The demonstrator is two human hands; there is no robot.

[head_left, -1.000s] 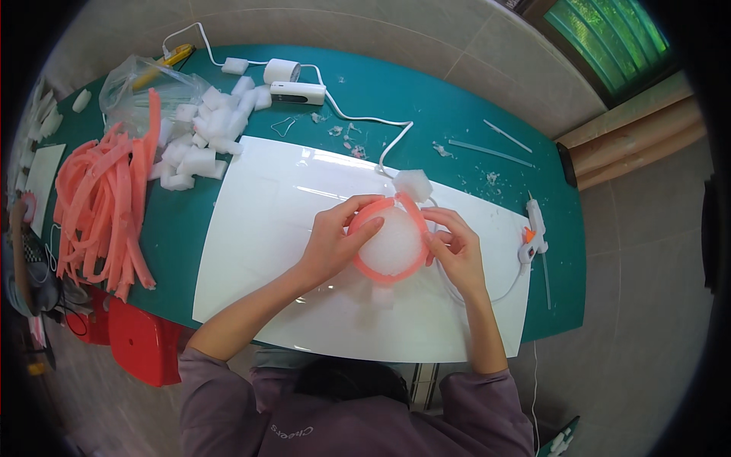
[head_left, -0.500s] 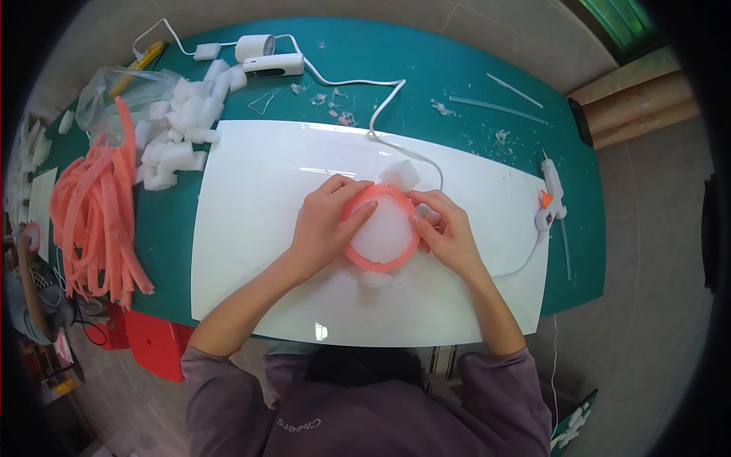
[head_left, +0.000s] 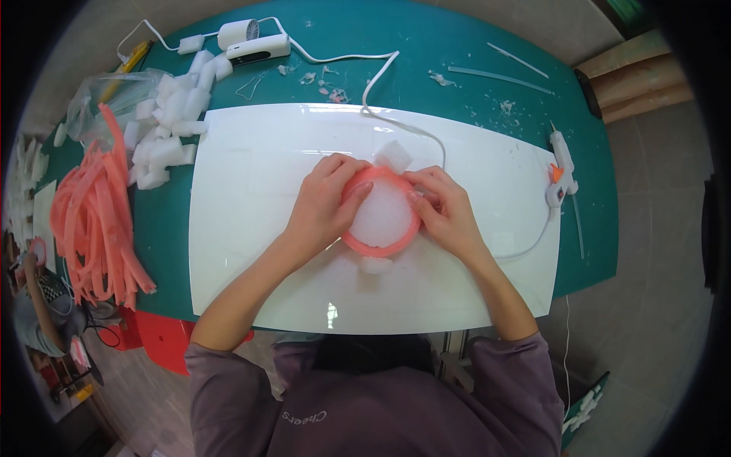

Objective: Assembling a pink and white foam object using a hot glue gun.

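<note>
Between my hands is a round white foam disc with a coral-pink foam strip wrapped around its edge. My left hand grips the ring's upper left side, its thumb lying over the rim and its fingers behind. On the upper right, my right hand pinches the pink rim with thumb and fingers. One white foam block touches the far side of the ring, and a smaller white foam piece shows at its near side. All of it is over a glossy white board.
Long coral foam strips are heaped at the left, beside a pile of white foam blocks and a clear plastic bag. A glue gun lies at the right. A white cable crosses the green table. Another person's arm shows far left.
The view has shifted slightly, so the table sits higher in it. Both hands keep their hold on the pink-rimmed disc, with little other visible movement.
</note>
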